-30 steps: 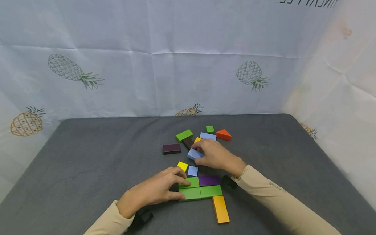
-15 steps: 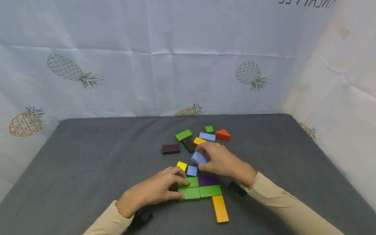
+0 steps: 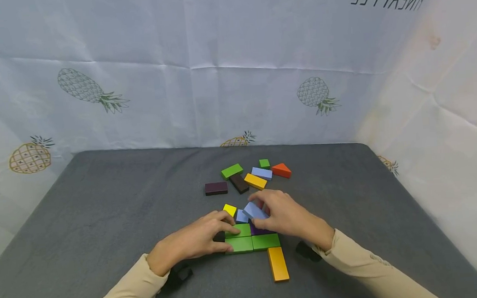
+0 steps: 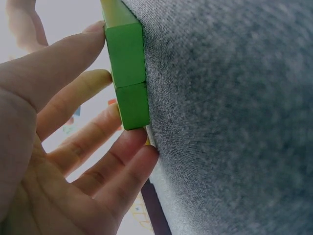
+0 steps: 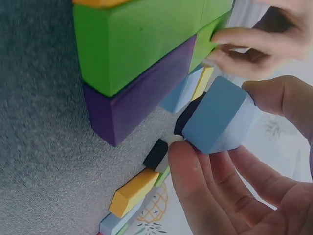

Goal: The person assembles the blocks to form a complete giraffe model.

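Observation:
My right hand pinches a light blue rectangular block between thumb and fingers, tilted above the purple block. My left hand rests against the left end of two green blocks lying side by side. Its thumb touches the nearer green block and a fingertip touches the farther green block. A third green block adjoins them at the right, beside the purple one. Just behind the row lie a small blue block and a yellow block; the raised block partly covers the small blue one.
An orange block extends toward me from the row's right end. Farther back lie a dark purple block, a dark brown block, an orange-yellow block, a red triangular block and several green and blue blocks. Patterned cloth hangs behind the table.
My right hand has brought the light blue block nearer, from beside the back blocks to over the purple block, uncovering the orange-yellow block. My left hand stays on the green blocks.

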Tool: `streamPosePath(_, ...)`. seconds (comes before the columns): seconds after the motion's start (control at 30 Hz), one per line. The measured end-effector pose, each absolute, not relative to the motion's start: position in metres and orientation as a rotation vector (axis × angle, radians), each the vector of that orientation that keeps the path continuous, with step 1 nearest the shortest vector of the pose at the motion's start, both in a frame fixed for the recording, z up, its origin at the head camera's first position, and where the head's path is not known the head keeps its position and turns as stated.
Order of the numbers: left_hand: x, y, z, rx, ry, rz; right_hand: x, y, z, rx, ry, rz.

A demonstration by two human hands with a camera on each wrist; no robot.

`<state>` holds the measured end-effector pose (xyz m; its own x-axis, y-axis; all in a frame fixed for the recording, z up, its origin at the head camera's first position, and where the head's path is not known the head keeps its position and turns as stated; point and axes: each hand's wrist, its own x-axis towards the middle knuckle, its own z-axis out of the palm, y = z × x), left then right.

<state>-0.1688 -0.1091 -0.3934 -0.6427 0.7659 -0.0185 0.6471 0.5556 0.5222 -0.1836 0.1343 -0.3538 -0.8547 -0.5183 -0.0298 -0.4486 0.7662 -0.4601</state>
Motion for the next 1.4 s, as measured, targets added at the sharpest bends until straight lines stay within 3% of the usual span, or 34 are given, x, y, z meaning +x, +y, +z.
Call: streamPosePath(1.4, -0.168, -0.107, -0.392, 1.112, 2.545, 0.72, -0.124, 0.119, -0.363, -0.812, 2.534, -0.67)
